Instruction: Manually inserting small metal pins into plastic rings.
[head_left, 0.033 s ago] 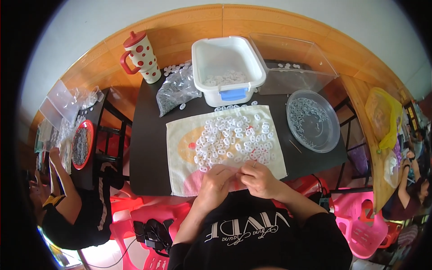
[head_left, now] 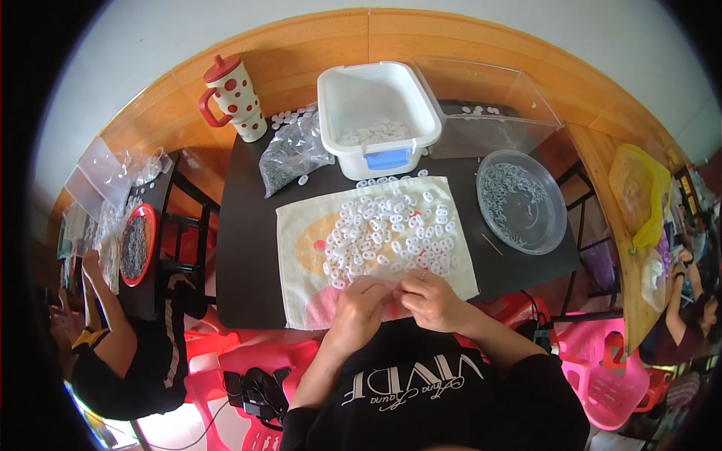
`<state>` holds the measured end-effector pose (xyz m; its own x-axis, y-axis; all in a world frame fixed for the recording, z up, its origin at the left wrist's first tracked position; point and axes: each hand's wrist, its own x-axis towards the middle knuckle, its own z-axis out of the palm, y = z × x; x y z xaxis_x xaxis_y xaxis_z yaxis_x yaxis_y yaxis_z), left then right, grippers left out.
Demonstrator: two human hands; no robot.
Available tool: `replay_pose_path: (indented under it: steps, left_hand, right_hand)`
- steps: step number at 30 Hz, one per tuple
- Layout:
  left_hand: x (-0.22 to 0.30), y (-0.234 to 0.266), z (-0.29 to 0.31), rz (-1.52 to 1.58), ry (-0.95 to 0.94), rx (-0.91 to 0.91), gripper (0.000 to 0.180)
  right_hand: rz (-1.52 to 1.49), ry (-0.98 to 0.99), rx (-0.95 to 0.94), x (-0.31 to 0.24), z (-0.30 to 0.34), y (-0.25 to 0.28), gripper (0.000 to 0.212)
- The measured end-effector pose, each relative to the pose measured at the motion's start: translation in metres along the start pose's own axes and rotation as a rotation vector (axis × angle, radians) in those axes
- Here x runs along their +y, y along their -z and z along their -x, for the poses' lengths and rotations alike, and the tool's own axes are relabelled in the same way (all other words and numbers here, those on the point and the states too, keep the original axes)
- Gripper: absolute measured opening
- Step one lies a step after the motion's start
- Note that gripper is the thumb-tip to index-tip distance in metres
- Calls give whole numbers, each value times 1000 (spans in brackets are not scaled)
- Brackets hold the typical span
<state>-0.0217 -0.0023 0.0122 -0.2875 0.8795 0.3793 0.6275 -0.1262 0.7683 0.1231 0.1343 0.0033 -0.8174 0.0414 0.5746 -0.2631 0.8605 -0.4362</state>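
Over the near edge of a cream towel (head_left: pixel 298 225), my left hand (head_left: pixel 359 307) and my right hand (head_left: pixel 431 301) are close together, fingers pinched. Between them shows a piece of thin clear plastic (head_left: pixel 387 281), like a small bag; its lower part is hidden by my fingers. Just beyond my fingertips lies a spread of small white oval plastic pieces (head_left: pixel 368 233), each with two holes. A ring sits on a finger of my right hand.
Behind the towel stands a white tub (head_left: pixel 328 143) with more white pieces. Around it are a clear bag of grey hardware (head_left: pixel 292 158), a spotted tumbler (head_left: pixel 239 101), a clear bin (head_left: pixel 489 139) and a round tray (head_left: pixel 555 239) holding small metal parts. Another person's arm (head_left: pixel 113 293) is at left.
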Motion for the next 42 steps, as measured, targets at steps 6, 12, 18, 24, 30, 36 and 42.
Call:
replay_pose_path:
  steps: [6,12,18,24,30,36,42]
  left_hand:
    - [1,0,0,-43,-33,-27,22]
    - [1,-2,-2,-88,-83,-24,23]
    - [0,-3,-4,-78,-125,-46,19]
    - [-1,-3,-3,-118,-152,-79,20]
    - [0,-4,-2,-171,-169,-85,21]
    - [-4,6,1,93,23,-93,29]
    - [6,1,4,190,85,16,32]
  right_hand:
    - [14,-5,-36,0,0,0,20]
    - [11,14,-43,2,-1,0,27]
    - [-15,10,-62,3,0,1,27]
    - [-13,37,-45,3,-3,1,24]
    - [-9,39,-67,3,-3,2,23]
    - [-180,-88,20,8,5,-3,15]
    - [-694,-500,118,-7,-18,47,16]
